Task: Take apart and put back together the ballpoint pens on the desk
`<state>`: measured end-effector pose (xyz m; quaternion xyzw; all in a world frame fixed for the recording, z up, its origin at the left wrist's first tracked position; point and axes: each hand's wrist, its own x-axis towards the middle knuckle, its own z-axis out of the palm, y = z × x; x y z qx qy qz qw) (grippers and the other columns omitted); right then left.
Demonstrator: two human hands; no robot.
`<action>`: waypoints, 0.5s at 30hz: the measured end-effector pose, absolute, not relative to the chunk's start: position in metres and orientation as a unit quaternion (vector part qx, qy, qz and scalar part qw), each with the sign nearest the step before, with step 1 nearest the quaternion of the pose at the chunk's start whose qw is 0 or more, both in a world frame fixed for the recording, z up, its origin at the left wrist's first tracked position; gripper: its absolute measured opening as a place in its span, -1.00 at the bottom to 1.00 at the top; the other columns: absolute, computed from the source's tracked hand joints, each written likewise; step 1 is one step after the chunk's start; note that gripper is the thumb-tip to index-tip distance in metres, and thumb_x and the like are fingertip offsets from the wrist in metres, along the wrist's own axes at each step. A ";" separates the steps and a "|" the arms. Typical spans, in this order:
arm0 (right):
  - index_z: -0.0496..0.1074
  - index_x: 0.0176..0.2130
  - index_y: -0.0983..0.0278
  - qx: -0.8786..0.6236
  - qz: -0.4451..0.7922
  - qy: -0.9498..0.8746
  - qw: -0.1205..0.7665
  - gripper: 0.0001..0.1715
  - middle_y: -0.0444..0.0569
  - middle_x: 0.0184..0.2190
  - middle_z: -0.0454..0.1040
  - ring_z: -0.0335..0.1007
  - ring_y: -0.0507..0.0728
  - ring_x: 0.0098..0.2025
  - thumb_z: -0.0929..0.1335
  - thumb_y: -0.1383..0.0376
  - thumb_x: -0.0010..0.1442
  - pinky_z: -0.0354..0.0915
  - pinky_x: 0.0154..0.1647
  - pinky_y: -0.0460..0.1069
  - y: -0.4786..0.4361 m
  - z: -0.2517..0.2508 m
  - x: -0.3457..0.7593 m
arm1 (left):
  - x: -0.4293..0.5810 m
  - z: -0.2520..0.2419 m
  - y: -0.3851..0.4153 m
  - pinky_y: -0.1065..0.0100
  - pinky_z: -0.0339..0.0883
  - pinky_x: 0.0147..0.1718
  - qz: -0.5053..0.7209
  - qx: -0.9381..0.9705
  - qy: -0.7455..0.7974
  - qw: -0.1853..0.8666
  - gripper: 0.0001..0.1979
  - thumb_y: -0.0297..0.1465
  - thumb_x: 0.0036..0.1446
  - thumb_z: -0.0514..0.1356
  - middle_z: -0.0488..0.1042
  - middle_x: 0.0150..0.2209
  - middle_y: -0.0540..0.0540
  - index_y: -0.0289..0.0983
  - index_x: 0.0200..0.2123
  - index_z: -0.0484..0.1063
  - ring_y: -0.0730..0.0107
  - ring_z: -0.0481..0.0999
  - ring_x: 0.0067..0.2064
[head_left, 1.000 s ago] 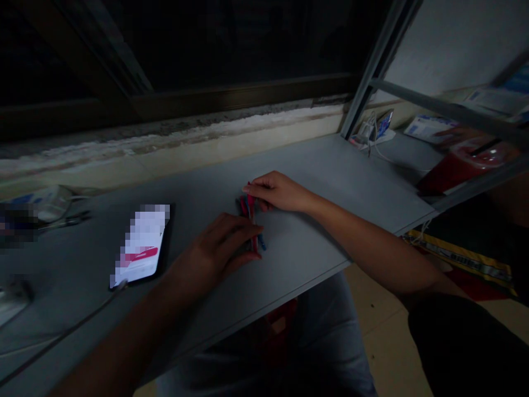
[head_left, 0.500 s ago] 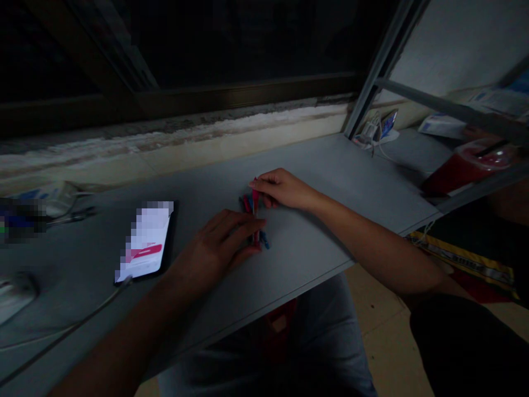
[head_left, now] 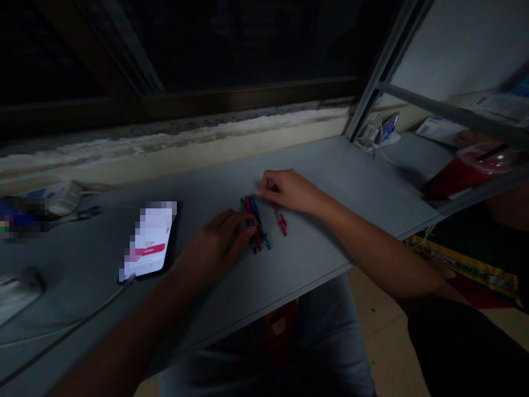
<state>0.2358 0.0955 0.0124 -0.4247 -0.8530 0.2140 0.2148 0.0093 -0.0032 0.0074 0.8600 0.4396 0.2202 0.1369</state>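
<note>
Two bare hands at centre frame, both palm down over a grey desktop [head_left: 330,165]. Left hand [head_left: 215,248]: fingers loosely curled, tips against the left side of a tight row of pens [head_left: 256,226]; cannot tell whether they grip any. Right hand [head_left: 289,190]: open, fingers extended, holding nothing, fingertips just above the row. One red-tipped pen [head_left: 279,220] lies apart, right of the row, its upper end close under the right hand. Row colours: red, blue, black. Smartphone [head_left: 149,240], screen pixelated, lies left of the left hand, with a cable [head_left: 82,325] at its lower edge. Red lidded cup [head_left: 469,176] with straw stands at upper right.
</note>
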 end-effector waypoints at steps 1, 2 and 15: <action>0.46 -0.20 0.32 -0.392 0.232 -0.866 0.208 -0.73 -0.07 -0.43 0.47 0.28 0.03 -0.43 0.38 0.13 0.36 0.08 -0.34 -0.04 0.093 0.014 0.233 | 0.009 0.008 -0.003 0.21 0.47 -0.17 0.220 0.855 0.447 0.142 -0.62 -0.20 0.48 -0.01 0.54 -0.15 -0.17 -0.29 0.06 0.48 0.22 0.59 -0.18; 0.46 -0.21 0.32 -0.361 0.248 -0.878 0.195 -0.78 -0.08 -0.42 0.47 0.30 0.03 -0.41 0.38 0.19 0.36 0.09 -0.32 -0.05 0.090 0.014 0.231 | 0.009 0.007 -0.002 0.22 0.46 -0.20 0.221 0.852 0.452 0.144 -0.63 -0.19 0.48 -0.01 0.55 -0.16 -0.15 -0.28 0.04 0.48 0.23 0.59 -0.20; 0.46 -0.18 0.27 -0.266 0.234 -0.932 0.077 -0.90 -0.08 -0.33 0.49 0.34 0.07 -0.32 0.39 0.35 0.24 0.11 -0.27 -0.02 0.079 0.006 0.221 | 0.010 -0.006 0.003 0.21 0.48 -0.15 0.203 0.845 0.461 0.177 -0.66 -0.20 0.45 0.04 0.60 -0.11 -0.18 -0.26 -0.02 0.51 0.18 0.63 -0.14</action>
